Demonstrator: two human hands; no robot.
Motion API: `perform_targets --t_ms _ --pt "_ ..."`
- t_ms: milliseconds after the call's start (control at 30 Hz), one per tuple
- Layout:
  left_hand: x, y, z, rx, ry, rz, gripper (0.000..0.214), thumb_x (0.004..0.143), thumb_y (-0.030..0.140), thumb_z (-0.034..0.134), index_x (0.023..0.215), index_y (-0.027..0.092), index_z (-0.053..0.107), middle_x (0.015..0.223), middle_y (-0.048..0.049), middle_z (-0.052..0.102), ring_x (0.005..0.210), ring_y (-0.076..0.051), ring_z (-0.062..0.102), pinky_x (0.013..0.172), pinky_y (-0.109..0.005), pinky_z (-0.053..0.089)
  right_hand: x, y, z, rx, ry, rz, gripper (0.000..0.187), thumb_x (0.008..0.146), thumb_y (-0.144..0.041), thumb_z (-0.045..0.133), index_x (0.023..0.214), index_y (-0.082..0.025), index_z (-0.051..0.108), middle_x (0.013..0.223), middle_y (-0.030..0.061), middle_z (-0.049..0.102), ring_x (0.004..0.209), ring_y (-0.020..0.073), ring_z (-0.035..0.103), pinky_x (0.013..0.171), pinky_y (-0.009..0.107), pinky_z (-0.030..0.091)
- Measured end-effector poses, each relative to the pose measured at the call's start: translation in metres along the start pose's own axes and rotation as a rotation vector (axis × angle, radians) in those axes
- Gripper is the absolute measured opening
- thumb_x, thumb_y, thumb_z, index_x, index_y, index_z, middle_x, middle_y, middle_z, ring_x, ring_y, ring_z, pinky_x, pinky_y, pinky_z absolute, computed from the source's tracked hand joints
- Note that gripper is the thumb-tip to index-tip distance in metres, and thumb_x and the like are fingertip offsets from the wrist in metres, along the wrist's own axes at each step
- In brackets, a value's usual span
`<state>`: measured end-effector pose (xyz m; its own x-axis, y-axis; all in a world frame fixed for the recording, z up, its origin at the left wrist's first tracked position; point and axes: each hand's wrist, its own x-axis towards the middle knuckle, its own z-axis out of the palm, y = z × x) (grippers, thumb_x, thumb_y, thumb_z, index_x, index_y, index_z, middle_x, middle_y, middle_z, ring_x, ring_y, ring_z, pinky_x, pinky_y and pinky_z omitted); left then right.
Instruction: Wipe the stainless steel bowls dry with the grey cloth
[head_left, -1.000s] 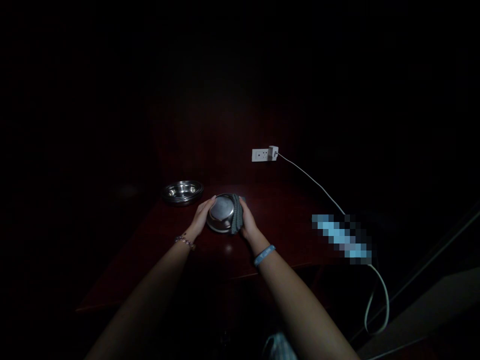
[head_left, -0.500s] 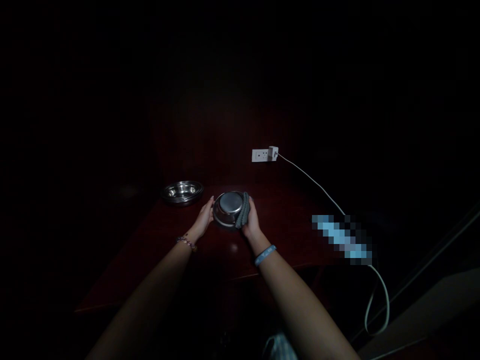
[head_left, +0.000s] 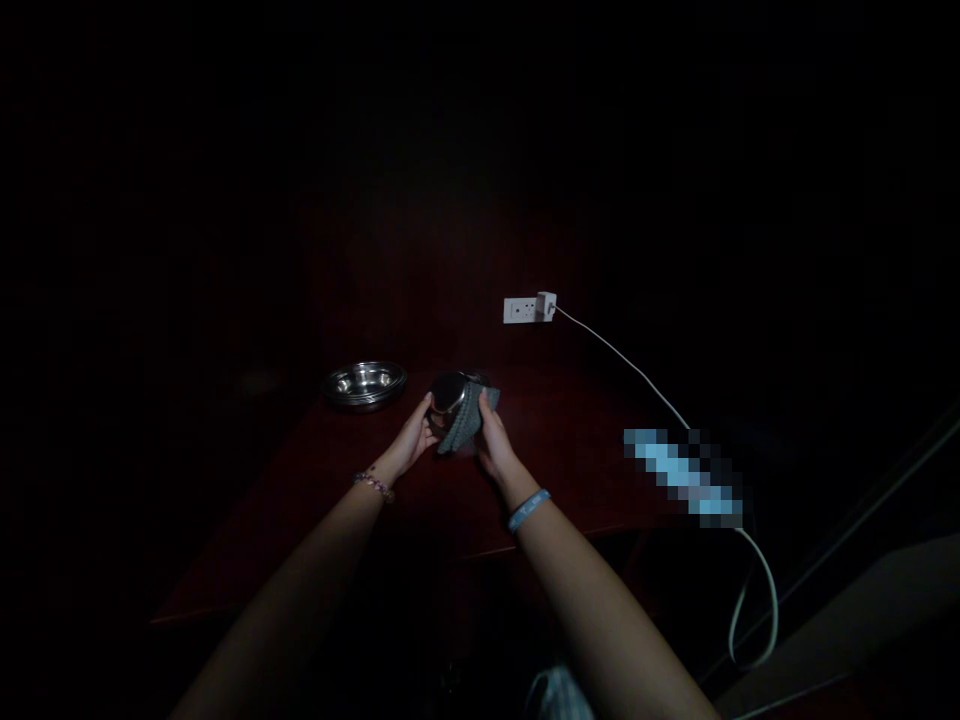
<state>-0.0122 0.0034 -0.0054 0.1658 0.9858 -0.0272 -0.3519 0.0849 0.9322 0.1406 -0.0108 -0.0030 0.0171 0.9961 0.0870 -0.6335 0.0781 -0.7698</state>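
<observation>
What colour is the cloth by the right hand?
The cloth is grey, seen best in the head view.

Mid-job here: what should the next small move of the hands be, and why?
I'd probably have the right hand ease the grey textured cloth leftward over the base of the shiny round metal bowl: the cloth covers only part of the bowl's right and near side, the base shows uncovered, and the left hand holds the opposite side.

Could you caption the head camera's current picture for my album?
In dim light, the left hand holds a metal bowl while the right hand holds a gray cloth against it.
</observation>
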Motion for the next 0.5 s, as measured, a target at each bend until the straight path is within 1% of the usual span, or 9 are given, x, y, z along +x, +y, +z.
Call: perform_targets --t_ms 100,233,300,400,500 --pt "-0.004 0.003 0.003 -0.054 0.014 0.04 0.075 0.093 0.073 0.068 0.144 0.017 0.067 0.128 -0.0188 0.081 0.118 -0.035 0.077 0.099 -0.045 0.064 -0.008 -0.001 0.006 -0.125 -0.118 0.004 0.053 0.078 -0.07 0.086 0.101 -0.022 0.08 0.104 0.0081 0.086 0.119 0.0285 0.077 0.114 0.044 0.056" --pt "-0.007 0.006 0.006 -0.122 0.016 0.127 0.08 0.088 0.074 0.074 0.147 0.02 0.066 0.137 -0.0179 0.078 0.125 -0.037 0.074 0.103 -0.049 0.062 -0.014 -0.002 0.009 -0.219 -0.188 0.028 0.06 0.07 -0.075 0.089 0.096 -0.022 0.082 0.104 0.0089 0.086 0.115 0.0302 0.078 0.118 0.045 0.052" --pt "-0.007 0.007 0.005 -0.127 0.047 0.161 0.076 0.088 0.07 0.077 0.145 0.02 0.067 0.138 -0.0174 0.077 0.126 -0.036 0.074 0.105 -0.048 0.062 -0.016 -0.003 0.01 -0.224 -0.197 0.026 0.061 0.069 -0.076 0.089 0.096 -0.022 0.082 0.104 0.0082 0.086 0.116 0.0299 0.078 0.12 0.046 0.05" --pt "-0.008 0.008 0.003 -0.109 0.1 0.211 0.062 0.09 0.063 0.078 0.135 0.02 0.072 0.136 -0.0156 0.079 0.127 -0.034 0.074 0.107 -0.044 0.06 -0.017 -0.004 0.01 -0.21 -0.204 0.038 0.061 0.067 -0.076 0.091 0.094 -0.022 0.082 0.103 0.0074 0.086 0.118 0.0299 0.078 0.121 0.047 0.05" --pt "-0.01 0.009 0.002 -0.072 0.113 0.242 0.054 0.091 0.061 0.078 0.126 0.02 0.075 0.131 -0.0134 0.081 0.123 -0.031 0.075 0.104 -0.04 0.061 -0.018 -0.004 0.011 -0.186 -0.19 0.05 0.058 0.067 -0.072 0.093 0.095 -0.022 0.082 0.099 0.0059 0.087 0.116 0.0289 0.079 0.119 0.045 0.051"
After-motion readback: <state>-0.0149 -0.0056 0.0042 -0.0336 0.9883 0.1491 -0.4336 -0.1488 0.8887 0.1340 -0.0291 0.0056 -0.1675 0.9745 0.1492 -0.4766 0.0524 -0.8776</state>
